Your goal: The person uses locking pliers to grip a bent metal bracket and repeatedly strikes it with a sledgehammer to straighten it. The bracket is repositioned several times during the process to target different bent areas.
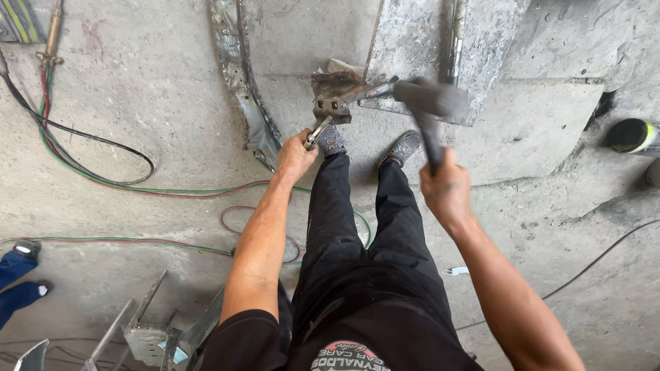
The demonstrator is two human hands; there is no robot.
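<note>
Left hand [294, 155] closed around a flat metal tool [317, 132], tip against a rusty bracket [335, 95] on the concrete floor [137, 103], just ahead of the left shoe [331, 139]

Right hand [445, 189] gripping a hammer [430, 110] by the dark handle, head blurred, up over the bracket's right end and a grey metal plate [412, 41]

Bracket between a curved metal strip [242, 82] on the left and the plate on the right, touching the plate's edge

Right shoe [402, 148] near the plate's lower edge

Red, green and black hoses [103, 175] looped across the floor to the left, leading to a torch [53, 34] at top left

Green-rimmed can [631, 135] far right

Another person's blue shoe [20, 251] at the left edge

Bent sheet-metal parts [148, 333] at bottom left
</note>
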